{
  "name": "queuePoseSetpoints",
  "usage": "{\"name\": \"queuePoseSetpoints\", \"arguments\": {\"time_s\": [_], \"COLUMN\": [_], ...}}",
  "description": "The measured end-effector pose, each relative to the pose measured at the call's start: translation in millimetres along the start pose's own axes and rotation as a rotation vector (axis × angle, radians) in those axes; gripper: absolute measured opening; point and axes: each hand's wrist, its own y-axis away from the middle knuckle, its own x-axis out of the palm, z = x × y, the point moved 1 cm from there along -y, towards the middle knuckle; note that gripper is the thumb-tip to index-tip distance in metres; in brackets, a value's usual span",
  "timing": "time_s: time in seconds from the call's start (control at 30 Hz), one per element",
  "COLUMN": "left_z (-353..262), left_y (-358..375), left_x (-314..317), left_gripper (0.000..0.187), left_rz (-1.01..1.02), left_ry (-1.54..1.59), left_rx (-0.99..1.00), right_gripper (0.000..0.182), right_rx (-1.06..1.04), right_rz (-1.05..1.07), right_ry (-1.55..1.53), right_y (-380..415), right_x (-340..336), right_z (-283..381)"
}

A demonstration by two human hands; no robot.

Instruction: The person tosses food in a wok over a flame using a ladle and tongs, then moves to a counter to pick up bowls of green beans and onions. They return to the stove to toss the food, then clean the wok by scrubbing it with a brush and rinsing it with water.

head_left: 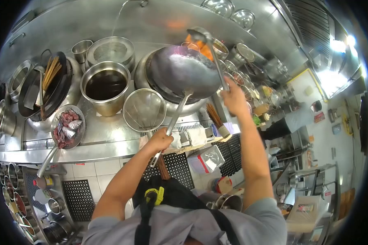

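Observation:
My left hand [159, 141] is closed around the long metal handle of a wok [184, 71]. The wok tilts over the burner ring, and orange flames [204, 49] rise behind its far rim. In my right hand [234, 98] is the shaft of a ladle [209, 38], its bowl raised beyond the wok near the flames. Beside the burner, a round wire strainer [144, 109] rests at the counter edge, its wooden handle passing below my left hand. What the wok contains, if anything, cannot be made out.
A pot of dark liquid [105, 85] stands left of the strainer. Raw fish pieces [68, 127] fill a handled pan at the counter's front. Another wok [28, 87] holds a bamboo brush [52, 72]. Several seasoning containers line the right side. A co-worker [288, 124] bends farther right.

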Motion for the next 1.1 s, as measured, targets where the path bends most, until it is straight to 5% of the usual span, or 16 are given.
{"name": "queuePoseSetpoints", "arguments": {"time_s": [0.1,0.33,0.5,0.8,0.9,1.1], "left_z": [23,-19,-31,-33,-16,-11], "left_y": [-15,17,3,27,62,81], "left_x": [0,-1,5,36,44,45], "left_gripper": [0.032,0.029,0.028,0.032,0.037,0.045], "left_rz": [-0.228,-0.372,-0.432,-0.431,-0.456,-0.652], "left_ry": [-0.548,-0.887,-1.143,-1.169,-1.15,-1.311], "left_rx": [0.255,0.23,0.209,0.191,0.025,0.081], "right_gripper": [0.057,0.061,0.064,0.062,0.061,0.061], "right_rx": [0.204,0.128,0.253,0.377,0.477,0.437], "right_rz": [-0.003,-0.144,-0.136,-0.17,-0.151,-0.122], "right_ry": [-0.47,-0.753,-0.908,-0.884,-0.921,-0.933], "right_y": [43,121,164,258,288,305], "right_x": [25,25,17,26,13,21], "right_z": [-9,-62,-109,-221,-233,-259]}}
